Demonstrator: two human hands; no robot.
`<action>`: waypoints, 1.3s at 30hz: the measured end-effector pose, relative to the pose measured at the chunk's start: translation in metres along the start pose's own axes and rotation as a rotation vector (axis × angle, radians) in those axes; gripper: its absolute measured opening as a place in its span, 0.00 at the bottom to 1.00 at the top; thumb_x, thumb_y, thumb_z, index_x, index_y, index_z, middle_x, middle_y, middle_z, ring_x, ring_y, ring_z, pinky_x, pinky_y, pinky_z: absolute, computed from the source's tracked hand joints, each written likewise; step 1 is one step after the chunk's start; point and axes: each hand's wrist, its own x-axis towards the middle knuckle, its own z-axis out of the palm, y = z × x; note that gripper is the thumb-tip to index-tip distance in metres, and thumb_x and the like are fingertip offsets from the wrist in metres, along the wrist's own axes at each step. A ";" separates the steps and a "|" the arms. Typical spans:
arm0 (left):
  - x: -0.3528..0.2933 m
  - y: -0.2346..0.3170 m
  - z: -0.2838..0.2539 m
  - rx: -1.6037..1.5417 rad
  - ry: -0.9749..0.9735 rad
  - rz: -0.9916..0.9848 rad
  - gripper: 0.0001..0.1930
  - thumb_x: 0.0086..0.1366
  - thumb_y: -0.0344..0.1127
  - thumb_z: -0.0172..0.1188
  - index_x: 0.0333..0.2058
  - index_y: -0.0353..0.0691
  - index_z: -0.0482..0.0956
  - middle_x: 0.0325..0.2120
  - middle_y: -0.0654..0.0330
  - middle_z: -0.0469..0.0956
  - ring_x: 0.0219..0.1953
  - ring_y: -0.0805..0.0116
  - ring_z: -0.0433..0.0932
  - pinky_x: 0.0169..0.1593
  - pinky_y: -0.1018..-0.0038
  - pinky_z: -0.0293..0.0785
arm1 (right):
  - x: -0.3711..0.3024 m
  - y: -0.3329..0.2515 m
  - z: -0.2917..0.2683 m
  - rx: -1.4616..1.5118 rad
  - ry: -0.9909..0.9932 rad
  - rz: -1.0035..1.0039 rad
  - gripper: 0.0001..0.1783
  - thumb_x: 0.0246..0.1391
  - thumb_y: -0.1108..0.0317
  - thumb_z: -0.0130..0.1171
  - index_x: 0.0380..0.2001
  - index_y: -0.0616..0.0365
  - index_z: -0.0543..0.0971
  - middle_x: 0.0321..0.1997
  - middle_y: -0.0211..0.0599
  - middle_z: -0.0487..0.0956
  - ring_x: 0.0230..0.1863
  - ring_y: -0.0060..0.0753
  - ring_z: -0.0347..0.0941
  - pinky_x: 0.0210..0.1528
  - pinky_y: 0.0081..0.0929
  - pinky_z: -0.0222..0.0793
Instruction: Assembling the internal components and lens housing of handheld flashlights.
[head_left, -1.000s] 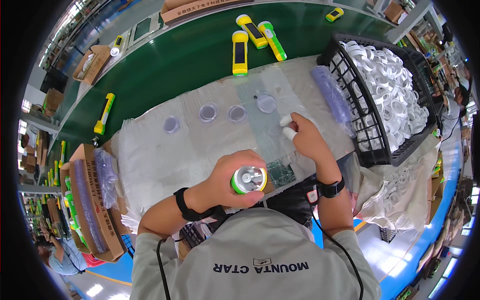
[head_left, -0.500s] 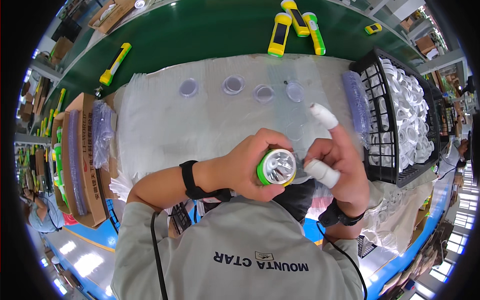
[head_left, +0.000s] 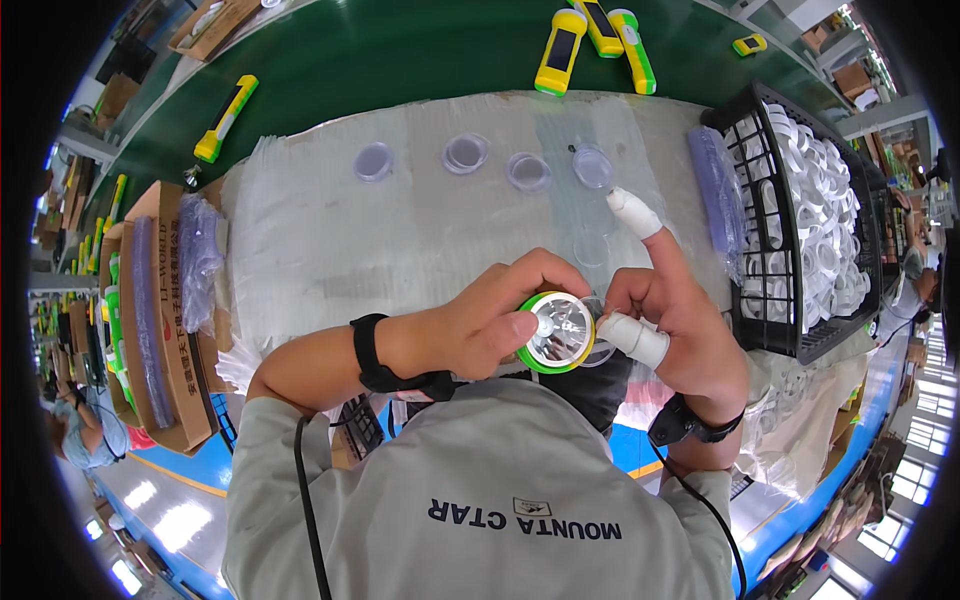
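Note:
My left hand (head_left: 500,315) is closed around a green and yellow flashlight (head_left: 538,364), its head turned up so the shiny reflector shows. The left thumb lies over the reflector's rim. Close against the right side of that head, my right hand (head_left: 668,310) pinches a clear round lens (head_left: 603,353), mostly see-through and partly hidden by the fingers. White tape wraps the right thumb and the raised index finger. Beyond the hands, several clear discs lie on the covered work surface (head_left: 310,240), among them a stacked-looking one (head_left: 466,153) and a single one (head_left: 592,166).
At right stands a black crate (head_left: 795,300) full of white rings (head_left: 825,220), with bubble wrap (head_left: 717,195) beside it. A cardboard box (head_left: 180,330) is at left. Several yellow-green flashlights (head_left: 560,52) lie on the green bench (head_left: 400,55) at the back.
My right hand has brought the lens closer to the flashlight head. My left thumb has moved from the near side up onto the reflector rim. The view has shifted slightly.

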 end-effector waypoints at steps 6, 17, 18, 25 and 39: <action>0.005 0.004 0.007 -0.030 -0.020 0.019 0.24 0.64 0.47 0.47 0.50 0.36 0.58 0.39 0.53 0.73 0.38 0.65 0.75 0.42 0.71 0.70 | 0.001 0.002 -0.001 -0.014 0.010 -0.063 0.46 0.50 0.80 0.55 0.66 0.51 0.42 0.21 0.26 0.66 0.23 0.13 0.59 0.26 0.13 0.54; 0.000 -0.008 0.005 0.406 0.031 0.227 0.36 0.43 0.47 0.71 0.47 0.42 0.61 0.34 0.57 0.75 0.27 0.58 0.77 0.28 0.70 0.73 | 0.004 -0.011 0.004 -0.066 -0.129 0.066 0.50 0.48 0.82 0.54 0.67 0.52 0.37 0.20 0.22 0.65 0.24 0.11 0.57 0.29 0.10 0.51; 0.002 -0.007 0.004 0.453 -0.005 0.247 0.35 0.42 0.44 0.72 0.46 0.42 0.61 0.32 0.58 0.75 0.25 0.58 0.77 0.26 0.70 0.73 | 0.004 -0.013 0.004 -0.094 -0.123 0.095 0.50 0.48 0.82 0.54 0.67 0.52 0.37 0.20 0.21 0.64 0.23 0.11 0.57 0.28 0.10 0.50; 0.004 -0.008 0.010 0.416 0.033 0.266 0.32 0.44 0.43 0.69 0.45 0.42 0.61 0.30 0.58 0.74 0.24 0.58 0.76 0.24 0.70 0.71 | 0.006 -0.016 0.007 -0.180 -0.107 0.104 0.49 0.47 0.81 0.57 0.67 0.52 0.40 0.17 0.20 0.63 0.19 0.10 0.56 0.24 0.10 0.51; 0.007 0.004 0.013 0.388 0.033 0.016 0.25 0.42 0.45 0.70 0.36 0.41 0.70 0.29 0.60 0.75 0.24 0.59 0.77 0.25 0.70 0.72 | 0.016 -0.025 0.008 -0.302 -0.096 0.182 0.46 0.45 0.60 0.65 0.64 0.54 0.53 0.11 0.23 0.63 0.12 0.14 0.55 0.18 0.17 0.50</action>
